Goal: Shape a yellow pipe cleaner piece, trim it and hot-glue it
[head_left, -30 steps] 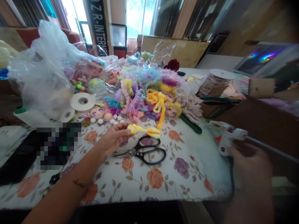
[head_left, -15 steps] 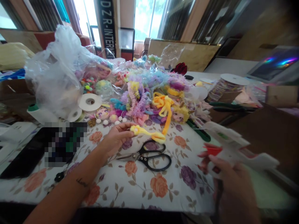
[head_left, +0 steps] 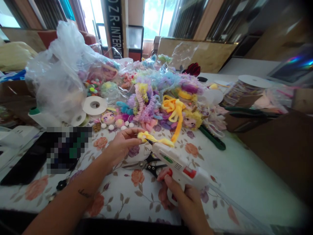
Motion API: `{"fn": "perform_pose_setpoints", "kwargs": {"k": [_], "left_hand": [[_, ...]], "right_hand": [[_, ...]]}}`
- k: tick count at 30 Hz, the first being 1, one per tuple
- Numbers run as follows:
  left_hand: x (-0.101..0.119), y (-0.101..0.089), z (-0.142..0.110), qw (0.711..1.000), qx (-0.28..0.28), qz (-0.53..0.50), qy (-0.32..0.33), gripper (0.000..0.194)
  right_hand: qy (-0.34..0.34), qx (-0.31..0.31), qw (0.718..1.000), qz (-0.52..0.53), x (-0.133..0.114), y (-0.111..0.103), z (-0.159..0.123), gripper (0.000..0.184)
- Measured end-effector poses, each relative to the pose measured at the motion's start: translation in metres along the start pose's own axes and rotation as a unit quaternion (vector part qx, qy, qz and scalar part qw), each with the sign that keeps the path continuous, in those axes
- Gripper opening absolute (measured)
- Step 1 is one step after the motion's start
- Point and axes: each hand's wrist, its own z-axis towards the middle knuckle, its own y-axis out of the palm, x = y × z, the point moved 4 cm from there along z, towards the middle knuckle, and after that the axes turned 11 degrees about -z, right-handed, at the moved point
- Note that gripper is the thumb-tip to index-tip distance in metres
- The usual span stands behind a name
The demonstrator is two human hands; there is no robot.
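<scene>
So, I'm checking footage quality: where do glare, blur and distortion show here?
Head view, top: windows glare almost white; head view, right: the box is dark and soft; head view, top: curtains lean outward; head view, centre: the glue gun is fairly sharp.

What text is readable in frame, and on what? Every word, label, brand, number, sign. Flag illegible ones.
"Z R-INTERNE": dark vertical sign at the back; the letter before Z is cut by the top edge, and no complete word shows.
Green label on the glue gun in the right hand: any print too small and blurred to read.
Script tattoo on the left forearm: not legible.
No numbers readable.
</scene>
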Motion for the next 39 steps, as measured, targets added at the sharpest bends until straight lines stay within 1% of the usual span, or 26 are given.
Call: {"fn": "perform_pose_setpoints", "kwargs": {"k": [5,11,16,19,24,27,31,36,39], "left_hand": [[-0.0011,0.0032,-0.0026,1.000,0.000,0.023,-0.010,0.027],[-0.0040,-0.0003,-0.0027,0.999,-0.002,0.044,-0.021,0.029],[-0.0045,-0.0013,-0.0022,0.999,-0.007,0.037,-0.019,0.030],[-0.0037,-0.0009,-0.0019,0.999,-0.001,0.030,-0.018,0.030],[-0.0028,-0.0002,-0.0014,1.000,-0.003,0.011,-0.015,0.029],[-0.0039,-0.0016,-0.0015,0.999,-0.003,0.023,-0.022,0.029],[-0.0057,-0.0023,-0.0017,0.999,-0.003,0.034,-0.035,0.030],[-0.0034,-0.0011,-0.0012,1.000,0.008,0.006,-0.023,0.029],[-0.0023,0.0003,-0.0010,1.000,0.001,-0.001,-0.023,0.028]], "right_hand": [[0.007,0.003,1.000,0.007,0.0025,0.0000,-0.0008,0.044],[0.012,0.013,1.000,-0.011,0.0027,-0.0005,0.0000,0.044],[0.012,0.020,1.000,-0.018,0.0024,-0.0005,-0.0011,0.044],[0.015,0.022,1.000,-0.015,0.0038,-0.0005,-0.0014,0.045],[0.003,0.027,0.999,-0.023,0.0052,-0.0016,-0.0001,0.045],[-0.004,0.024,0.999,-0.024,0.0053,-0.0018,0.0006,0.044],[0.012,0.025,0.999,-0.025,0.0082,-0.0020,0.0007,0.046],[0.007,0.022,0.999,-0.037,0.0099,-0.0019,0.0005,0.047],[0.008,0.023,0.999,-0.047,0.0105,-0.0024,0.0006,0.046]]}}
